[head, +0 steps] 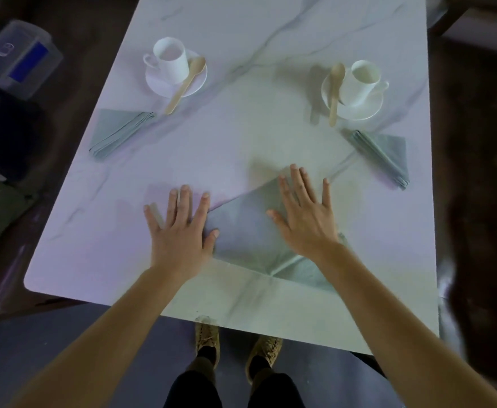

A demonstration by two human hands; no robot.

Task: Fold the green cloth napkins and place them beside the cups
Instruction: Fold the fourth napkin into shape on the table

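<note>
Fingers straight and spread, our right hand (306,219) presses the pale green cloth napkin (241,242) flat on the white marble table (94,245); our left hand (179,234) rests at its left corner.

Marble tbl (241,39) w/ 2 spoons (186,85)

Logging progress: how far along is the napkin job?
Done: left napkin lies folded by the left cup, right napkin by the right cup. In hand: right hand presses the third napkin flat, left hand at its edge. Left: finish folding and place it; no third cup in view.
</note>
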